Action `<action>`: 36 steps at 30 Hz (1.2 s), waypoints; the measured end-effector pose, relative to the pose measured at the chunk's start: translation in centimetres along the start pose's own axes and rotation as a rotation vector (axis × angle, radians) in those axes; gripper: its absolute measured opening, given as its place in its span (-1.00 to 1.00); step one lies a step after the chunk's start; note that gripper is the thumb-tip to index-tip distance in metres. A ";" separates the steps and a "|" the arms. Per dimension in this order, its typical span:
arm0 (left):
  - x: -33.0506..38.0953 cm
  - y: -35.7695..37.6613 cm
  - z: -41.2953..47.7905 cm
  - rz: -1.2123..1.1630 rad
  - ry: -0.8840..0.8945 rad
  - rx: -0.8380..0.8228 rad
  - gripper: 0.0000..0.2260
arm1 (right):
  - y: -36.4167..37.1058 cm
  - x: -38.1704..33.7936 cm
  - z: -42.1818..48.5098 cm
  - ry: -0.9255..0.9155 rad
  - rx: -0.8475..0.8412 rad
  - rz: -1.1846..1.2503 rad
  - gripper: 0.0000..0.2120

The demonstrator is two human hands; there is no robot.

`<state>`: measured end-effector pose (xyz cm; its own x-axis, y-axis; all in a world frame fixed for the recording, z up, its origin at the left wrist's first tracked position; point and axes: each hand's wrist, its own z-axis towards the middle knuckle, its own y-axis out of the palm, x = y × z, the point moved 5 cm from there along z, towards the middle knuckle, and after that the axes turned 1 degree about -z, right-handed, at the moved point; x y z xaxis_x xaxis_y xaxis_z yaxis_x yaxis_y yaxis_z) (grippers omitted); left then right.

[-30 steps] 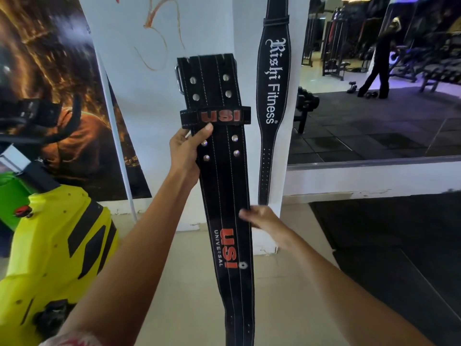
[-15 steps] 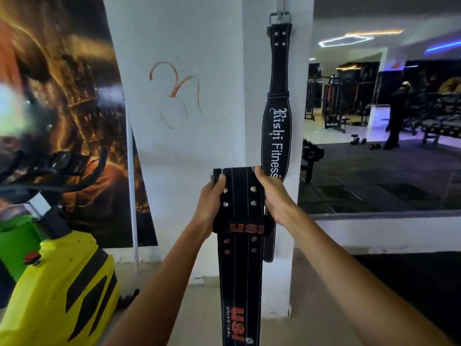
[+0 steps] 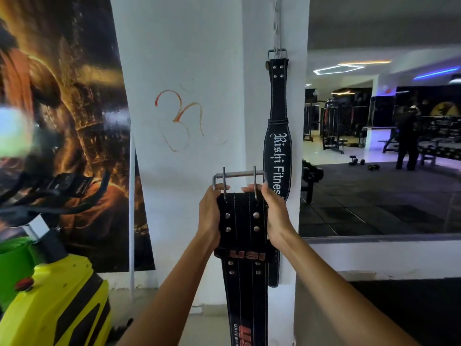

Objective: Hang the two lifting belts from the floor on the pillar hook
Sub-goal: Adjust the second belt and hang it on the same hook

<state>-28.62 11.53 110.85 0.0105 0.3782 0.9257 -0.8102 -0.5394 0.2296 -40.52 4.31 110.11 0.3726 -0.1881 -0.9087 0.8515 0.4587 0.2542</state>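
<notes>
Both my hands, left (image 3: 210, 216) and right (image 3: 275, 216), grip one black stitched leather belt (image 3: 243, 236) below its steel two-prong buckle (image 3: 237, 182); a second belt (image 3: 278, 151) hangs on the pillar hook (image 3: 277, 28), up right of my fingers.

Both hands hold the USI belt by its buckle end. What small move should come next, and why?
Probably raise the USI belt up and to the right, toward the pillar hook. The left hand and right hand grip it with the metal buckle on top, still well below the hook, where the Rishi Fitness belt already hangs.
</notes>
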 end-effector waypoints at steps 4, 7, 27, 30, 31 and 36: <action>0.0 0.6 1.1 0.031 -0.100 -0.026 -0.78 | 0.1 -0.3 0.0 -0.059 0.025 -0.010 -0.65; -0.6 0.6 1.9 0.043 -0.280 -0.205 -0.73 | -0.4 -0.5 0.2 -0.051 0.125 -0.006 -0.64; -1.6 3.3 1.8 0.239 0.368 0.144 -0.56 | -2.3 -1.2 1.1 0.281 0.105 -0.107 -0.77; -1.4 3.1 2.8 0.230 0.394 0.149 -0.55 | -2.3 -1.4 1.6 0.132 -0.013 -0.149 -0.83; -1.3 3.3 3.1 0.227 0.407 0.147 -0.55 | -2.4 -1.7 1.8 0.072 -0.027 -0.134 -0.76; 0.2 4.4 4.9 0.202 0.485 0.132 -0.56 | -2.5 -3.6 3.3 -0.154 -0.116 -0.191 -0.71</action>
<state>-29.31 5.49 113.54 -0.4348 0.5448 0.7171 -0.6875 -0.7151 0.1265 -42.82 1.01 113.85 0.2686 -0.4061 -0.8735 0.8669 0.4972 0.0355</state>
